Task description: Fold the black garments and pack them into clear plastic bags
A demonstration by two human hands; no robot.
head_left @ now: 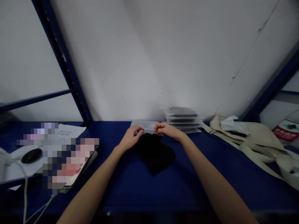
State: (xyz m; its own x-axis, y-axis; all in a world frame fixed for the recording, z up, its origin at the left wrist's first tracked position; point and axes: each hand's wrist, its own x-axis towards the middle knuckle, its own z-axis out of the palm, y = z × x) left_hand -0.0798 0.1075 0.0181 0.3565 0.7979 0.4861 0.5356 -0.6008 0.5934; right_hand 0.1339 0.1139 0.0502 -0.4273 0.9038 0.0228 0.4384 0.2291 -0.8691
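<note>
viewed from where i stand, the near stretch of blue desk [182, 193] lies between two bare forearms [100, 183]. a white cable [25, 193] runs at the near left, and a black mouse [32, 155] rests on white paper [70, 133] on that side.

further in, a black cloth [155, 155] lies loosely bunched on the desk, its far end reaching up to the fingers. the left hand [134, 136] and right hand [167, 130] are set apart from each other at that end — digits bent inward, the left thumb and forefinger nearly meeting. i cannot tell whether either is clamped on anything. a flat clear packet [143, 125] lies just past the cloth, between and behind the hands.

to the right sits a beige cloth bag [254, 133] with straps trailing. just right of the packet stands a stack of clear packets [181, 118] — edges uneven — near the white wall [149, 62] at the rear.
</note>
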